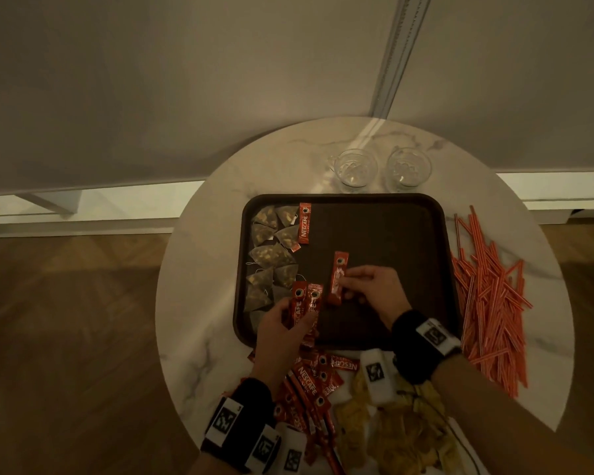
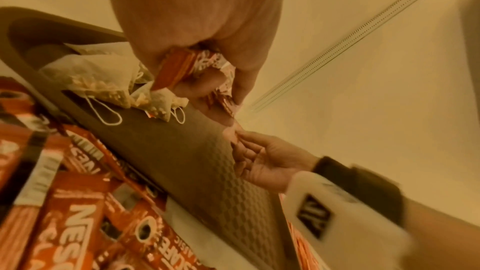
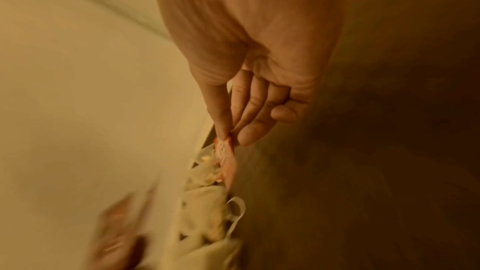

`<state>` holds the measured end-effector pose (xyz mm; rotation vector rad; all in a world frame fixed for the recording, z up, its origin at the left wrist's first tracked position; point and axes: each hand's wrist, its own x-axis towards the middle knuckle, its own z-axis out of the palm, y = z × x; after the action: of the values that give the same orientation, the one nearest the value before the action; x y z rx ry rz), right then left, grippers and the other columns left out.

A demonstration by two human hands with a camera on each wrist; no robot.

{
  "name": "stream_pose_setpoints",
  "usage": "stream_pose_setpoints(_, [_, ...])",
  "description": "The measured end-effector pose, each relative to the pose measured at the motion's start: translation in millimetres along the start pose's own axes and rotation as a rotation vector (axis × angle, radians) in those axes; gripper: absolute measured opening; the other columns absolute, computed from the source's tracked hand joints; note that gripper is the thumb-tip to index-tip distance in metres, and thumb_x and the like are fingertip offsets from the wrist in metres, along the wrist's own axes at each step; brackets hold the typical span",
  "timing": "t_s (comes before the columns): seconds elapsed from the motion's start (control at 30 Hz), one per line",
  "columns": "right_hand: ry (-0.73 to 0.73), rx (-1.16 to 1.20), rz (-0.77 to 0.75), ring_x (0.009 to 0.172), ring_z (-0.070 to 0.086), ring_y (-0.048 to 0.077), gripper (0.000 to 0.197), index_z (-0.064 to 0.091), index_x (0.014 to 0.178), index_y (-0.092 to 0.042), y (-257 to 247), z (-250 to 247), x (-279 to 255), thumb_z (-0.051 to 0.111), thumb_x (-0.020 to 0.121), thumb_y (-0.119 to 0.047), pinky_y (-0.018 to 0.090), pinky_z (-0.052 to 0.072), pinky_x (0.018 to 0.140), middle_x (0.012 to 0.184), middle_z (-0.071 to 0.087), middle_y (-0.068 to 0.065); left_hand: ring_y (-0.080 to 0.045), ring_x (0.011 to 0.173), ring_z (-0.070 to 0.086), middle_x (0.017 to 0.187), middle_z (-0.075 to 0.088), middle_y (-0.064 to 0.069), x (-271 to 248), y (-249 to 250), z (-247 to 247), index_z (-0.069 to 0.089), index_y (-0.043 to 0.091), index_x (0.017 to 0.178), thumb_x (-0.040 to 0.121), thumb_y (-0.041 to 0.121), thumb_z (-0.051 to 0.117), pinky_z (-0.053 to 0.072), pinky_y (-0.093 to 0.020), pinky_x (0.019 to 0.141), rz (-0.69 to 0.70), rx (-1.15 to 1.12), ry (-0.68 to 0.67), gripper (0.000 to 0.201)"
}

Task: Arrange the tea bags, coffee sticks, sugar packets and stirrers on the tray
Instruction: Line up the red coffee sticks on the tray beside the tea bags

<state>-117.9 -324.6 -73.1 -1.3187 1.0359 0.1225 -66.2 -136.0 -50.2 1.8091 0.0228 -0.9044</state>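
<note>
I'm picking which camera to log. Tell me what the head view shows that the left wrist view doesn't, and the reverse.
Head view only: two glass cups behind the tray, the stirrers beside it, one coffee stick already laid by the tea bags.

Left wrist view only: the tray's patterned floor, close up.

Both: the left hand gripping coffee sticks, the right hand pinching one.

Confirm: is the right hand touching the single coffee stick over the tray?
Touching. The right wrist view shows the right hand pinching the coffee stick between thumb and fingertips, over the tray.
</note>
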Motion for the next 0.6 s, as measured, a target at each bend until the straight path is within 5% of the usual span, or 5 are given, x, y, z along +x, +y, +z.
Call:
stream_pose_setpoints(0.17, [-0.004, -0.313, -0.080, 0.059, 0.068, 0.006, 0.009, 0.071, 0.086, -0.014, -29, 2, 59, 0.078, 0.081, -0.012, 0.014, 0.047, 0.051, 0.080, 0.074, 0.003, -0.001, 0.084, 0.070, 0.102, 0.070, 0.006, 1, -4, -6, 0.060, 0.033, 0.102, 0.092, 0.018, 0.066, 0.057, -0.019, 0.069, 0.032, 0.080, -0.031, 0.020])
stream_pose_setpoints(0.37, [0.019, -0.448, -0.055, 0.064, 0.070, 0.010, 0.006, 0.070, 0.082, -0.012, -58, 13, 101, 0.075, 0.085, -0.010, 0.019, 0.053, 0.054, 0.084, 0.073, 0.007, -0.012, 0.098, 0.068, 0.111, 0.065, 0.008, -1, -12, -5, 0.060, 0.026, 0.119, 0.089, 0.026, 0.069, 0.059, -0.039, 0.088, -0.044, 0.176, -0.044, 0.031])
stream_pose_setpoints(0.6, [0.009, -0.482, -0.042, 0.064, 0.071, 0.014, 0.007, 0.072, 0.088, -0.002, -77, 23, 122, 0.074, 0.085, -0.008, 0.019, 0.054, 0.052, 0.085, 0.074, 0.013, -0.004, 0.099, 0.062, 0.106, 0.060, 0.019, 1, -14, -3, 0.057, 0.031, 0.113, 0.090, 0.024, 0.069, 0.055, -0.031, 0.093, -0.064, 0.244, -0.058, 0.027])
